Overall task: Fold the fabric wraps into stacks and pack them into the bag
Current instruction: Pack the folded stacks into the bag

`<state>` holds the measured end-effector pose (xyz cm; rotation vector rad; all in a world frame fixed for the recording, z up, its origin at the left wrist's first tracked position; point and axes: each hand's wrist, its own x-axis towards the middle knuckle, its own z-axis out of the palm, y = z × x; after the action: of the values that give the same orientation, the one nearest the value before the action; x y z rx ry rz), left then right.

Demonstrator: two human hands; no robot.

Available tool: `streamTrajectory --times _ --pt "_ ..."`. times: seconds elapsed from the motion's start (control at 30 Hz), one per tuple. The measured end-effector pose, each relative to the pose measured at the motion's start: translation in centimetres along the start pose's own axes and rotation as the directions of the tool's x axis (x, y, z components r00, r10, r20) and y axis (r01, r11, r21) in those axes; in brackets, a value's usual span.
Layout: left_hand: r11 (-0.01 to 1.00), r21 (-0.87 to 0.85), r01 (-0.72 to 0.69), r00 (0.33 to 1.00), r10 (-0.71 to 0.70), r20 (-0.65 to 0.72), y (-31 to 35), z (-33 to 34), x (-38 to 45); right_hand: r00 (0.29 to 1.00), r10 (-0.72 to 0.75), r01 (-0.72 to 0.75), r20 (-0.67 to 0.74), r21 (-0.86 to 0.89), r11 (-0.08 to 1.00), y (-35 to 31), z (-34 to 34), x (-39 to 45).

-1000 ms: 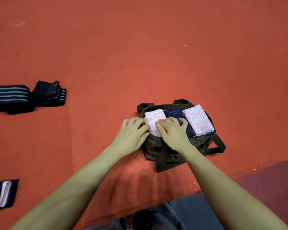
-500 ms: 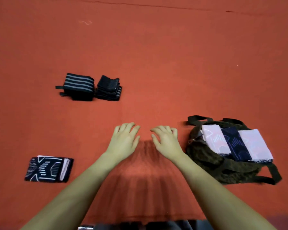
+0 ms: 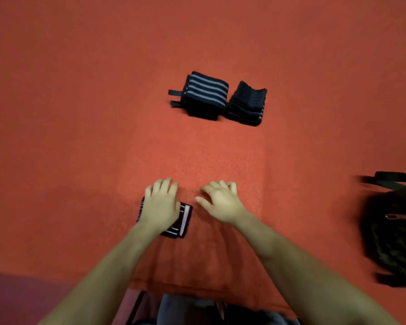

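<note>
Fingers [image 3: 161, 186] of the left hand [image 3: 161, 207] lie spread flat over a folded dark wrap [image 3: 184, 221] on the red floor [image 3: 80, 113], gripping nothing. Right hand [image 3: 220, 205] hovers just beside, open and empty. Two folded stacks [image 3: 206, 96] sit farther out, touching. Bag [image 3: 394, 226] rests at far right, blurred.

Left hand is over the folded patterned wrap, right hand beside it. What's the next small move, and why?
Probably close the left hand on the patterned wrap and lift it toward the bag. The hand covers it with fingers spread, not yet gripping, and the right hand is empty beside it.
</note>
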<state>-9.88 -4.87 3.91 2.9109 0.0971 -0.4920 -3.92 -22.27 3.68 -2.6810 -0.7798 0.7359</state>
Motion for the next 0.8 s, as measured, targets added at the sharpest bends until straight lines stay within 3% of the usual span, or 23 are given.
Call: streamTrajectory --times 0.13,0.27,0.43,0.67,0.8 --pt "1.000 0.013 0.027 0.989 -0.029 0.145 -4.2 1.8 -1.0 0.992 0.005 -0.002 0.123 -0.024 1.000 -3.0 2.2 1.9" --pt "0.998 -0.001 -0.066 0.981 0.065 0.185 -6.0 2.1 -1.1 0.971 0.000 0.004 0.237 -0.016 1.000 -4.3 4.0 2.2" --pt "0.986 0.017 -0.163 0.958 0.154 0.241 -6.6 2.3 -0.8 0.971 0.023 -0.029 0.238 0.023 0.999 -4.9 4.9 1.9" --pt "0.973 -0.001 -0.230 0.973 0.230 0.014 -6.3 3.2 -1.1 0.990 0.015 -0.041 0.142 0.179 0.983 -4.6 4.3 1.2" --pt "0.961 -0.008 -0.278 0.960 0.278 -0.038 -5.2 3.0 0.1 0.985 0.051 -0.090 0.166 0.242 0.966 -3.2 3.4 0.8"
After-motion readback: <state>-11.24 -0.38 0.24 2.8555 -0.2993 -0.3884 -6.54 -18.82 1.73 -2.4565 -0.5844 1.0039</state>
